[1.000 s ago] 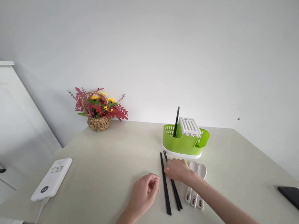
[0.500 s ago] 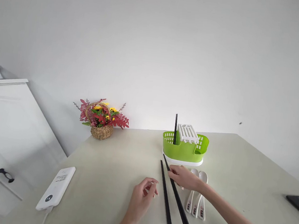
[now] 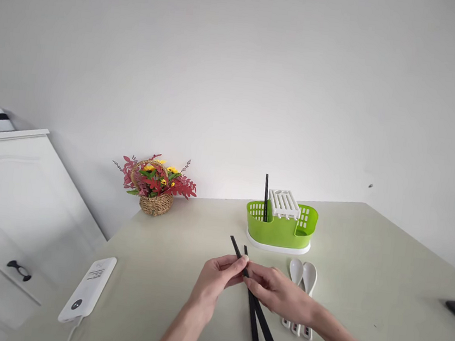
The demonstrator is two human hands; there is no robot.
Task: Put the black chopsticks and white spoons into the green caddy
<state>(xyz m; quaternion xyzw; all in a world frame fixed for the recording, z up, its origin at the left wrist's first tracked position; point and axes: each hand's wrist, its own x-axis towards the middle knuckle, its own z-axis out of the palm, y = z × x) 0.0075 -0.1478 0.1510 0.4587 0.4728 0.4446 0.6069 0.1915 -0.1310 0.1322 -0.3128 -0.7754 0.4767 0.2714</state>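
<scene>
Now the left hand (image 3: 211,282), apart and empty a moment ago, has joined the right hand (image 3: 277,292), both pinching slim black chopsticks (image 3: 265,331) in front of the green caddy (image 3: 258,231) with curved, latticed walls. Nearby, another pair (image 3: 254,333) lies on the smooth table (image 3: 179,236), left of glossy, round-bowled white spoons (image 3: 309,278).

Home room, flower basket (image 3: 155,204), white cabinet (image 3: 5,211), cutlery holder (image 3: 275,233)
</scene>
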